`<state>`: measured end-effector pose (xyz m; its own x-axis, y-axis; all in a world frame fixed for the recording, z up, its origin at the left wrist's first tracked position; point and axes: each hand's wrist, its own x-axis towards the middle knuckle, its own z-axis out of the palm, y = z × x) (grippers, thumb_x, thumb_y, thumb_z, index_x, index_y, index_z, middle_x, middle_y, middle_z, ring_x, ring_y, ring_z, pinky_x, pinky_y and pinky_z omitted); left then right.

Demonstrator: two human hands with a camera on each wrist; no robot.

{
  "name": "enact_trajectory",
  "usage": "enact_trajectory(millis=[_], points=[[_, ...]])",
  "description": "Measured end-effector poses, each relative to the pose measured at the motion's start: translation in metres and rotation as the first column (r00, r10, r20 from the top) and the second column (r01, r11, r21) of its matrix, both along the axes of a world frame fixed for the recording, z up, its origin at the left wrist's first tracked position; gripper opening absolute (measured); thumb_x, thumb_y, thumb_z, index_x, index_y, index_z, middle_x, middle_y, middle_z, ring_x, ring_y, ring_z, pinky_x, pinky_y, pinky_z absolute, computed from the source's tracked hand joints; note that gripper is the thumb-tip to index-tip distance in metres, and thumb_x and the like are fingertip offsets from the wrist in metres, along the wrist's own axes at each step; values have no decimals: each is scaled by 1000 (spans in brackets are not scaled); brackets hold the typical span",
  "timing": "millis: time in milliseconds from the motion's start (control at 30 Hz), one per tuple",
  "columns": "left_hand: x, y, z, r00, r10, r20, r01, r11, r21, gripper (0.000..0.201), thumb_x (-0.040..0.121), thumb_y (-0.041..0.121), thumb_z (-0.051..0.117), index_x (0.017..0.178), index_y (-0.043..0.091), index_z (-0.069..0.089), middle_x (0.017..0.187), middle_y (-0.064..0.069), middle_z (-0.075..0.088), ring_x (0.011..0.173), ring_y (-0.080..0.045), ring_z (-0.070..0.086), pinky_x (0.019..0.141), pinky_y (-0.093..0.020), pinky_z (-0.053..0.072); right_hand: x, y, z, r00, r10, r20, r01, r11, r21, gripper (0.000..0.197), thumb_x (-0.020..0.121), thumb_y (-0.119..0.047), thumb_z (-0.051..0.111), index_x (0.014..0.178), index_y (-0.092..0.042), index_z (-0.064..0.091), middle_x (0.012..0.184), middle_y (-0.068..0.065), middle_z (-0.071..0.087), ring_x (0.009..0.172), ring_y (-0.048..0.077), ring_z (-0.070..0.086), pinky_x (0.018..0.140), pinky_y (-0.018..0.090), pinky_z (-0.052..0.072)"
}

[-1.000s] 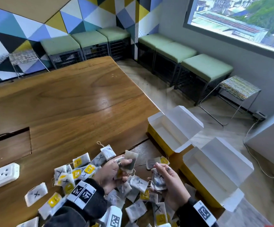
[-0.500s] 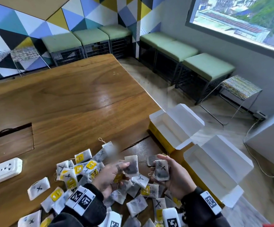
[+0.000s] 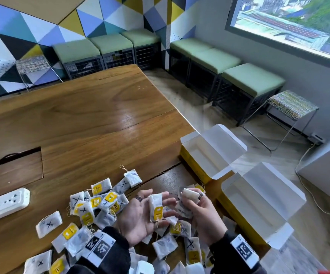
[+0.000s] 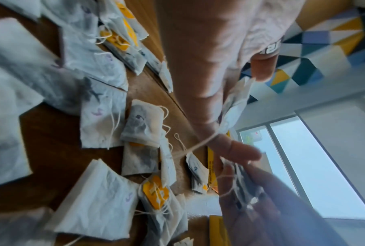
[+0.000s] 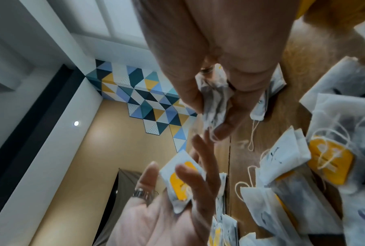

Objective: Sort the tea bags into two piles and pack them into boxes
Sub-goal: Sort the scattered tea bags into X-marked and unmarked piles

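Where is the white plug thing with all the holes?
In the head view, the white power strip lies on the wooden table at the far left edge, left of the scattered tea bags.

Geometric triangle-panel wall (image 3: pixel 41 26), green-cushioned stools (image 3: pixel 253 76) along both walls, wood worktop (image 3: pixel 81 119), window (image 3: pixel 290 22) right, pale wood floor (image 3: pixel 189 99).

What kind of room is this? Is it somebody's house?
Probably not a house: it looks like an office meeting room or lounge. There is a long wooden table, green cushioned stools lining the walls, and a power strip on the table.
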<state>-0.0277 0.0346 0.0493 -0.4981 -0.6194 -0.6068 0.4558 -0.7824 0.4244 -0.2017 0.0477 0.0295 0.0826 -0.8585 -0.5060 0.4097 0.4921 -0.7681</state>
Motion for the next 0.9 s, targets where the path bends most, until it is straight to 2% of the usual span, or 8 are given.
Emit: enact_trajectory(millis=[100, 200, 300, 433, 533, 667, 767, 900], points=[[9, 5, -3, 995, 84, -53, -84, 996, 4, 50, 80, 16, 39, 126, 1, 50, 125, -21, 58, 98, -34, 59, 69, -37, 56, -7, 0, 1, 997, -10, -72, 7, 999, -50, 18, 89, -3, 54, 106, -8, 53, 95, 22, 63, 86, 33, 65, 65, 35, 57], [15, 9, -8, 989, 125, -78, -125, 992, 11, 46, 85, 10, 36, 127, -1, 51, 125, -23, 59, 98, -31, 57, 73, -37, 56, -9, 2, 5, 994, 38, -98, -43, 998, -48, 20, 89, -2, 55, 108, -9, 55, 92, 17, 65, 79, 24, 66, 72, 42, 56], [18, 12, -9, 995, 90, 32, -88, 994, -64, 42, 90, 4, 30, 124, 5, 56, 117, -17, 59, 85, -20, 53, 69, -29, 48, -7, 4, 5, 993, 74, -96, -76, 997, -24, 20, 92, -2, 51, 108, -11, 57, 83, 10, 65, 68, 18, 62, 61, 34, 53], [13, 16, -9, 958, 100, 270, -32, 969, -244, 56, 87, -20, 33, 124, 16, 55, 83, -8, 54, 69, -12, 50, 56, -20, 46, 2, 4, 6, 994, 80, -71, -76, 996, 53, 19, 93, -6, 45, 104, -14, 57, 77, 7, 62, 62, 18, 57, 55, 28, 45], [13, 19, -6, 923, 138, 359, -21, 950, -313, 57, 84, -21, 43, 120, 22, 56, 106, -12, 62, 89, -16, 60, 59, -20, 53, 6, 2, 8, 997, 79, -24, -76, 991, 113, 15, 91, -11, 48, 102, -14, 58, 67, 2, 63, 55, 15, 56, 53, 26, 45], [22, 18, 1, 967, 212, 144, -181, 962, -205, 41, 96, -5, 29, 121, 14, 54, 119, -25, 61, 111, -36, 58, 77, -38, 56, 8, -1, 5, 998, 63, 26, -67, 976, 205, 18, 90, -19, 50, 104, -12, 59, 69, 3, 63, 56, 14, 57, 56, 28, 48], [31, 20, 6, 975, 223, -24, -224, 969, -103, 42, 93, -3, 24, 121, 11, 52, 120, -30, 59, 108, -41, 58, 72, -42, 57, 8, -1, 0, 995, 84, 63, -97, 961, 259, 36, 82, -38, 63, 106, -12, 56, 77, 7, 59, 60, 17, 55, 55, 28, 48], [42, 23, 0, 979, 189, 73, -176, 972, -155, 49, 83, -18, 38, 119, 10, 54, 117, -27, 61, 102, -36, 62, 69, -34, 58, 9, -1, 0, 988, 156, -16, -149, 966, 210, 38, 70, -44, 72, 89, -16, 53, 63, -1, 55, 56, 15, 52, 50, 26, 43]])
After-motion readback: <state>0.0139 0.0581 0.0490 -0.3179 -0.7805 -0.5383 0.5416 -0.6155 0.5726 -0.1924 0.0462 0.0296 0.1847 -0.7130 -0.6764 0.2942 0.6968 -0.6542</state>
